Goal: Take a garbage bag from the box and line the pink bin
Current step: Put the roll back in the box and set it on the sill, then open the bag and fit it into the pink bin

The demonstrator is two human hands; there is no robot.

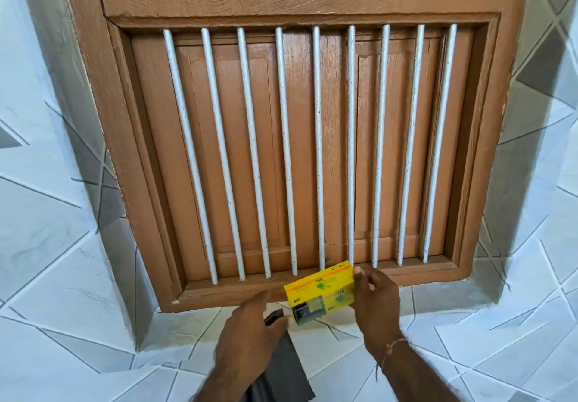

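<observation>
A yellow garbage-bag box (pixel 319 290) with green print is held by its right end in my right hand (pixel 375 301), just in front of the window sill. My left hand (pixel 250 336) is closed on a dark grey garbage bag (pixel 283 367), which hangs down from it toward the bottom of the view. The bag's top end shows beside the box's open left end. The pink bin is not in view.
A brown wooden window (pixel 300 151) with shut shutters and white vertical bars (pixel 284 151) fills the view ahead. Its sill (pixel 219 292) sits just behind the box. White tiled walls (pixel 47 276) with grey lines surround the window recess on both sides and below.
</observation>
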